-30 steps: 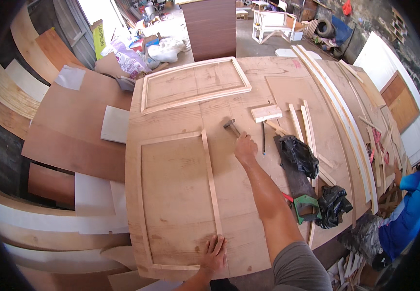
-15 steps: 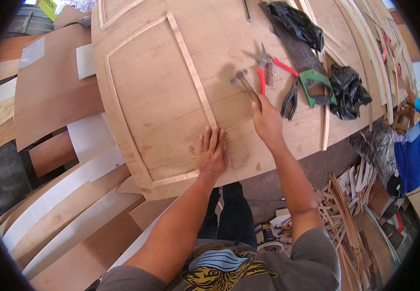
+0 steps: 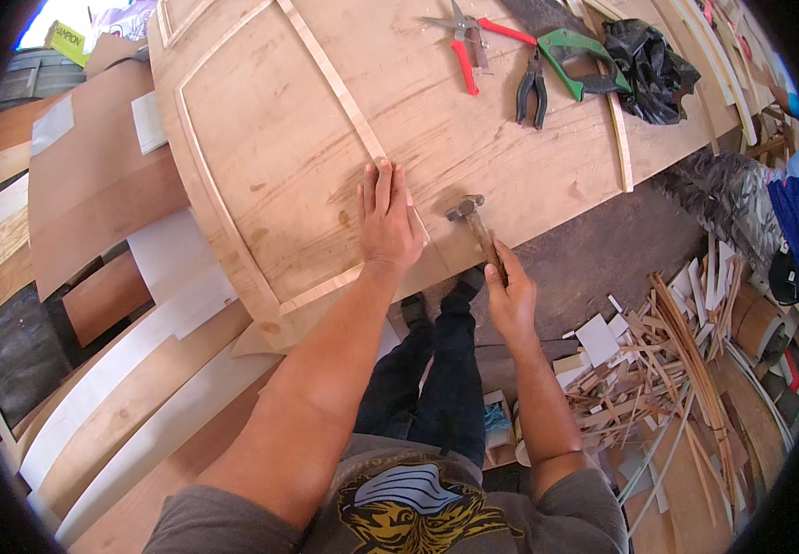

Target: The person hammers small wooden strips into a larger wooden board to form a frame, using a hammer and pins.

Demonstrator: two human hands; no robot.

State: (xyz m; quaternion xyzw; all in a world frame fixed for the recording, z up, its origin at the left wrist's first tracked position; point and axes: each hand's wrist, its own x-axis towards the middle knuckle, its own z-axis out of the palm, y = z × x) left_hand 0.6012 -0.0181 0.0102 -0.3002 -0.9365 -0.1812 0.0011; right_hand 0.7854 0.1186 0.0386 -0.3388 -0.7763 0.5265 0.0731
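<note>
My left hand (image 3: pixel 388 217) lies with outstretched fingers over the near end of a thin wooden strip (image 3: pixel 330 74), pressing it to a plywood panel (image 3: pixel 279 166). My right hand (image 3: pixel 512 294) is closed round the wooden handle of a hammer (image 3: pixel 469 209). The hammer's metal head hangs over the panel's near edge, a short way right of my left hand. More strips form a frame outline on the panel, including a short bottom strip (image 3: pixel 321 288) left of my left wrist.
Red-handled snips (image 3: pixel 465 65), black-handled pliers (image 3: pixel 531 90), a green-handled saw (image 3: pixel 570 55) and a black plastic bag (image 3: pixel 650 74) lie on the panel's far right. Wood offcuts (image 3: pixel 639 360) are heaped on the floor at right. Curved boards (image 3: pixel 132 369) stand at left. Another person (image 3: pixel 792 194) is at the right edge.
My right hand has brought the hammer down toward the panel's near edge. My left hand stays on the strip's near end. The view has shifted, so the tools appear higher.
</note>
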